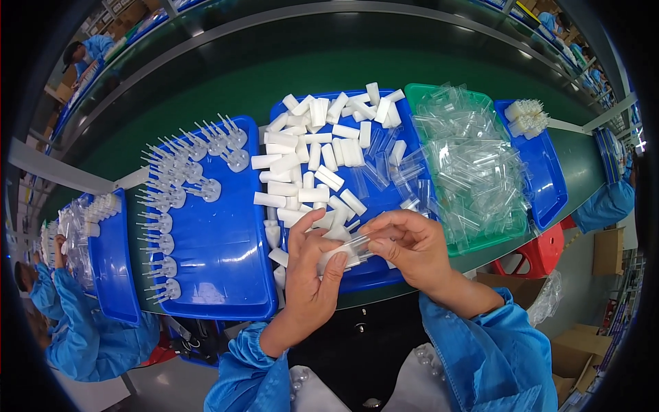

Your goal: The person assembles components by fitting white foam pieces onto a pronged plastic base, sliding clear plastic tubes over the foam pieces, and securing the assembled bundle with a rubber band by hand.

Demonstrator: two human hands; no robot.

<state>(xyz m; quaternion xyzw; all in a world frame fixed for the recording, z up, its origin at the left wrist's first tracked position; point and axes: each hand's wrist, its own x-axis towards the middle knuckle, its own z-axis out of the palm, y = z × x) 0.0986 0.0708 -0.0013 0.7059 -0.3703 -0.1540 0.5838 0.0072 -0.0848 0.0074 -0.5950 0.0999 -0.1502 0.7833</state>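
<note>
Clear plastic sleeve (359, 247) held above the near side of the blue tray (374, 278); left hand (309, 278) pinches a white piece (327, 261) at its left end, right hand (414, 255) pinches the right end. Judged risks: uneven finger pressure could buckle the thin wall; a skewed angle could make piece and sleeve bind

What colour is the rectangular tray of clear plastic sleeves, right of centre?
The rectangular tray is green; head view.

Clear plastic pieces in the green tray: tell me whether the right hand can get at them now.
Probably yes: the clear plastic pieces lie uncovered in the green tray, close by the right hand, though it is occupied with another clear piece.
</note>
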